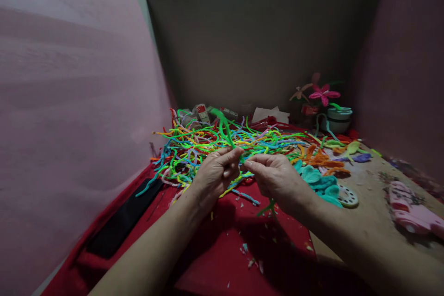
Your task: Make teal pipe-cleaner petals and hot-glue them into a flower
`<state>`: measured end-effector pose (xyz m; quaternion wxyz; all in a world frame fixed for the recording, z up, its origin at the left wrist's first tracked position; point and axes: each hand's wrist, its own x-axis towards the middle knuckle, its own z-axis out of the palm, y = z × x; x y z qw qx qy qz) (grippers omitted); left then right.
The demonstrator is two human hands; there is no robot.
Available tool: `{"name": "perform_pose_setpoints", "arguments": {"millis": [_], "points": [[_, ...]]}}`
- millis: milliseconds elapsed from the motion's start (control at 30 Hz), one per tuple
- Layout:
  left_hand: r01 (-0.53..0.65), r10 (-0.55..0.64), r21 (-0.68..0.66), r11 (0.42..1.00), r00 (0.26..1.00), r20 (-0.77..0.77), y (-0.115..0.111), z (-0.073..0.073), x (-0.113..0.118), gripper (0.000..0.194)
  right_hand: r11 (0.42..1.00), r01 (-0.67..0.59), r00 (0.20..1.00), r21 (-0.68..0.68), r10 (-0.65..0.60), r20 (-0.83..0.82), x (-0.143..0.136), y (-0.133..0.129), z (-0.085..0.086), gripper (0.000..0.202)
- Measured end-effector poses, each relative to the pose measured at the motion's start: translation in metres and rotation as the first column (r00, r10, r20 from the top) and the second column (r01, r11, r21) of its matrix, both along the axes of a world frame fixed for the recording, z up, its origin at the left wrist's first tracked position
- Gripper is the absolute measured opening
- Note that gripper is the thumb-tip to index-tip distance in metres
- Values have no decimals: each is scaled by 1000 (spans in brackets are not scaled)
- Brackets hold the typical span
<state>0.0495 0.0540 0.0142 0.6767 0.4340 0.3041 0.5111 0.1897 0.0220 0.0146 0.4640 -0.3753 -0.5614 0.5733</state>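
Note:
My left hand (pixel 219 166) is closed in a pinch on a green pipe cleaner (pixel 225 128), whose looped end sticks up above the fingers. Close beside it, my right hand (pixel 272 173) pinches near the lower part of the same green piece, between the two hands. Green ends (pixel 268 208) hang below my right palm. Behind and beneath the hands spreads a large tangled heap of many-coloured pipe cleaners (pixel 194 148). The exact spot where the fingertips meet the green piece is partly hidden.
A red cloth (pixel 215 249) covers the table, with a dark phone-like slab (pixel 125 217) at left. To the right lie teal fuzzy petals (pixel 321 182), orange ones (pixel 317 159), a round holed disc (pixel 348 196) and a pink tool (pixel 411 208). A pot (pixel 339 121) stands behind.

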Motion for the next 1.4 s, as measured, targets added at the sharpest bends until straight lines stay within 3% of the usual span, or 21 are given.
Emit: {"name": "perform_pose_setpoints", "arguments": {"millis": [167, 333, 400, 500, 600, 700, 767, 833, 1000, 1167, 1300, 1400], "points": [[-237, 231, 80, 968, 970, 79, 12, 10, -15, 23, 991, -29, 1000, -130, 28, -12, -5, -5, -2, 21], [-410, 414, 276, 869, 909, 45, 14, 18, -25, 19, 966, -62, 993, -252, 34, -112, -9, -7, -5, 19], [-452, 461, 340, 825, 886, 58, 14, 20, -29, 22, 952, -90, 989, -292, 53, -135, -10, -8, -7, 19], [-490, 485, 325, 809, 868, 101, 16, 23, -35, 23, 939, -130, 981, -317, 75, -179, -10, -8, -8, 18], [-425, 398, 246, 871, 905, 151, 16, 25, -36, 20, 938, -162, 964, -306, 85, -250, -8, -7, -7, 17], [-115, 111, 123, 986, 993, 42, 10, 19, -27, 35, 945, -151, 955, -289, 65, -289, -4, -4, -7, 18], [79, -75, 41, 996, 992, -97, 4, 11, -17, 34, 951, -137, 950, -278, 47, -308, -1, -2, -7, 19], [144, -133, 45, 989, 972, -192, -2, 4, -8, 27, 947, -152, 943, -283, 53, -328, 0, -1, -8, 20], [15, 28, 171, 985, 970, -242, -4, -1, -2, 23, 940, -230, 934, -252, 140, -330, -1, 3, -13, 19], [-18, 27, 65, 998, 990, -137, 1, 3, -8, 18, 947, -270, 935, -176, 215, -281, -1, 7, -21, 16], [-30, 30, -19, 999, 999, 14, 4, 4, -9, 8, 914, -329, 911, -237, 242, -332, -1, 7, -25, 17], [-102, 103, -51, 993, 994, 20, 7, 5, -10, 5, 890, -332, 910, -313, 215, -356, -3, 5, -28, 15]]}}
